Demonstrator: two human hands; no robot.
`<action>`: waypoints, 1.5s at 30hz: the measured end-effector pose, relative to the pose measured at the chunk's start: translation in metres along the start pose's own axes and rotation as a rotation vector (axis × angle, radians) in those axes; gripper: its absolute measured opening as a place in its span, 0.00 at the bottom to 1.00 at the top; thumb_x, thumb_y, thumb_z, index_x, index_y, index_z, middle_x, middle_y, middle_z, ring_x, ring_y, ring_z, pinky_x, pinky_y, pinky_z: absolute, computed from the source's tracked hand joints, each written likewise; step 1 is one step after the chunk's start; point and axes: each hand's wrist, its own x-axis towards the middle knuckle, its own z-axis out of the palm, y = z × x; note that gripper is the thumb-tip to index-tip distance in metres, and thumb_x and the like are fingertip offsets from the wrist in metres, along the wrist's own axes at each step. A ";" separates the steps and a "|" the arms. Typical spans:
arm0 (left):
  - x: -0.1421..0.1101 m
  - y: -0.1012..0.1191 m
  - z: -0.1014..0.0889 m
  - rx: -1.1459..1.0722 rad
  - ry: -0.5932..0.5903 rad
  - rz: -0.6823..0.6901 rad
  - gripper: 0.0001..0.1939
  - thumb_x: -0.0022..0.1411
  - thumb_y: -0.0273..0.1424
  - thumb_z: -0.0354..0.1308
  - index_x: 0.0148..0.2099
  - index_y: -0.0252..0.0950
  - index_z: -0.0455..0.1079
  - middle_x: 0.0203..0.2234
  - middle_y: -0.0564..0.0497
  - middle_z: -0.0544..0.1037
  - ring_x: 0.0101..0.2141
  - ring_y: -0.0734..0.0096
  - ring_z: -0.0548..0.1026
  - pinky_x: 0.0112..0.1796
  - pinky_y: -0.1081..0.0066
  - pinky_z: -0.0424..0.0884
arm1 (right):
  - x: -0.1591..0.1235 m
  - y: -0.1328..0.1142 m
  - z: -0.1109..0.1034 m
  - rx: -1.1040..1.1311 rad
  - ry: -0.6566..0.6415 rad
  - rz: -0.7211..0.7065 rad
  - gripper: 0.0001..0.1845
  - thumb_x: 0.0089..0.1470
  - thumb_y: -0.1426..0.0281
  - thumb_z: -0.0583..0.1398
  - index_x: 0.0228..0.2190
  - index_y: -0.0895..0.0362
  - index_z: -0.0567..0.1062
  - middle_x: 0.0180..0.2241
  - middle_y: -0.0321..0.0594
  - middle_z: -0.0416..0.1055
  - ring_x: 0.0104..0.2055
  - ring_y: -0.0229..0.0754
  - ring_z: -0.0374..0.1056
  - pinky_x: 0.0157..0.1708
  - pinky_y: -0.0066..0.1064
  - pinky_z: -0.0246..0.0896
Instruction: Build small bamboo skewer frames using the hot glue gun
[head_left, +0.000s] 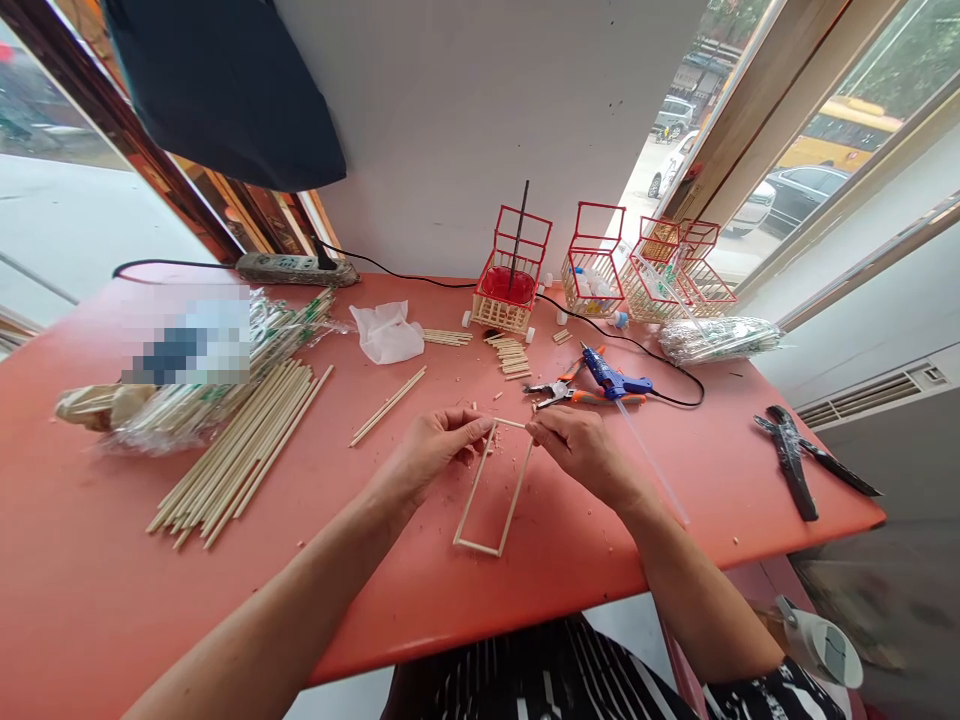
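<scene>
A narrow rectangular frame of thin wooden sticks (470, 496) lies on the red table, its long sides running toward me. At its far left corner, my left hand (455, 436) pinches the wood between thumb and fingers. My right hand (574, 440) grips the far right corner, fingers closed. Small wood crumbs are scattered around and inside the frame. Just beyond my right hand are a blue glue gun (611, 377) and orange-handled pliers (559, 388). Two loose sticks (388, 405) lie to the left of my left hand.
Long sticks (240, 455) are piled at left beside plastic-wrapped bundles (172, 415). Small stick carts with red rims (504, 312) stand along the wall. Short cut sticks (511, 357), a white bag (388, 333), a power strip (296, 268) and a black-handled tool (791, 465) are also here.
</scene>
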 end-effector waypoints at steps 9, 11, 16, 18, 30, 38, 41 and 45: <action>0.000 0.002 0.000 -0.055 -0.030 -0.016 0.20 0.48 0.46 0.71 0.31 0.32 0.76 0.25 0.49 0.78 0.24 0.76 0.72 0.26 0.75 0.64 | 0.000 -0.001 -0.001 0.005 -0.008 0.005 0.18 0.67 0.67 0.53 0.24 0.56 0.66 0.25 0.36 0.66 0.28 0.37 0.60 0.31 0.29 0.52; -0.001 0.005 0.001 -0.062 -0.022 -0.043 0.26 0.48 0.50 0.69 0.38 0.32 0.75 0.28 0.46 0.80 0.24 0.75 0.72 0.24 0.75 0.64 | 0.000 -0.001 -0.001 -0.006 -0.005 0.002 0.18 0.67 0.66 0.52 0.24 0.56 0.66 0.25 0.36 0.66 0.28 0.37 0.60 0.32 0.29 0.52; -0.004 0.011 0.001 -0.006 0.056 -0.022 0.31 0.46 0.54 0.68 0.40 0.32 0.73 0.29 0.47 0.79 0.23 0.76 0.72 0.21 0.76 0.63 | 0.000 0.001 -0.001 -0.015 0.006 0.000 0.19 0.67 0.66 0.52 0.24 0.56 0.65 0.25 0.35 0.65 0.28 0.37 0.59 0.32 0.29 0.51; -0.005 0.012 0.000 0.050 0.044 -0.004 0.28 0.48 0.52 0.67 0.38 0.32 0.74 0.30 0.47 0.78 0.23 0.76 0.72 0.21 0.77 0.62 | 0.000 0.001 -0.001 -0.012 0.007 -0.001 0.19 0.67 0.66 0.52 0.24 0.56 0.64 0.24 0.35 0.65 0.27 0.37 0.59 0.31 0.29 0.51; -0.008 0.012 0.002 0.544 0.244 0.413 0.13 0.59 0.36 0.61 0.42 0.38 0.81 0.30 0.50 0.79 0.28 0.71 0.72 0.31 0.71 0.66 | 0.000 0.003 0.000 -0.015 -0.005 0.009 0.18 0.67 0.66 0.53 0.24 0.56 0.66 0.25 0.36 0.67 0.28 0.37 0.61 0.32 0.29 0.52; -0.008 0.006 0.007 0.532 0.220 0.400 0.11 0.58 0.38 0.63 0.38 0.38 0.82 0.32 0.50 0.82 0.28 0.69 0.73 0.31 0.70 0.66 | 0.000 -0.002 -0.001 -0.001 -0.012 0.003 0.18 0.67 0.66 0.53 0.25 0.56 0.66 0.25 0.36 0.67 0.28 0.37 0.61 0.31 0.28 0.51; -0.009 0.006 0.009 0.542 0.213 0.390 0.10 0.57 0.38 0.62 0.36 0.38 0.82 0.33 0.49 0.83 0.28 0.68 0.73 0.31 0.70 0.66 | 0.000 -0.001 0.000 -0.010 -0.021 -0.001 0.18 0.67 0.66 0.53 0.24 0.56 0.66 0.25 0.36 0.66 0.28 0.36 0.60 0.31 0.28 0.51; -0.008 0.007 0.008 0.523 0.221 0.379 0.13 0.59 0.39 0.61 0.40 0.38 0.82 0.35 0.49 0.83 0.31 0.68 0.74 0.33 0.70 0.67 | 0.000 -0.001 0.000 -0.013 -0.021 -0.008 0.18 0.67 0.66 0.53 0.24 0.56 0.64 0.24 0.35 0.64 0.28 0.36 0.59 0.31 0.28 0.50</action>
